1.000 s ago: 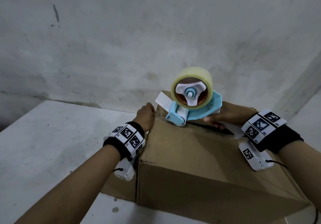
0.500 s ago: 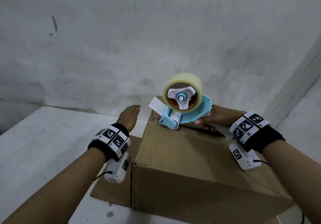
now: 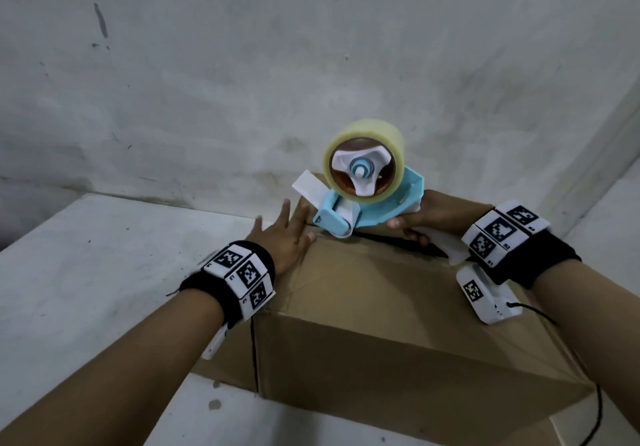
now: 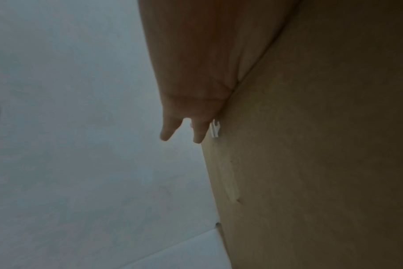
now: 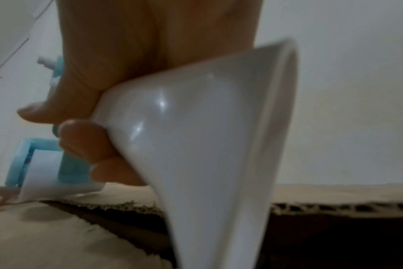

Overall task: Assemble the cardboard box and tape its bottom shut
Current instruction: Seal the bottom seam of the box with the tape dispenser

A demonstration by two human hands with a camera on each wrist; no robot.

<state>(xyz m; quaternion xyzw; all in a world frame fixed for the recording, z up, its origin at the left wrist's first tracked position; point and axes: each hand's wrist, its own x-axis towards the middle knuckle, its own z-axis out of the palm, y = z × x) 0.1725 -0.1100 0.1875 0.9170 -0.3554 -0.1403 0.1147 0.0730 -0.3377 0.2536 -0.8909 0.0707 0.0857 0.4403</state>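
Tabletop (image 3: 86,272): pale grey, scuffed, with small dark spots near the box.
Wall (image 3: 242,82): grey and stained, just behind the far edge of the tabletop.
Cardboard box (image 3: 363,307): brown, sitting on the tabletop, near and in the middle, bottom side up; dark gap between the two flaps at the far end.
Left hand (image 3: 282,237): flat on the far left corner of the box, fingers (image 4: 197,132) straight and spread, reaching past the edge; holding nothing.
Tape dispenser (image 3: 367,203): blue and white, with a clear roll on top, touching the far end of the box over the gap.
Right hand (image 3: 429,217): on the right, fingers (image 5: 81,142) curled tight round the white handle of the tape dispenser.
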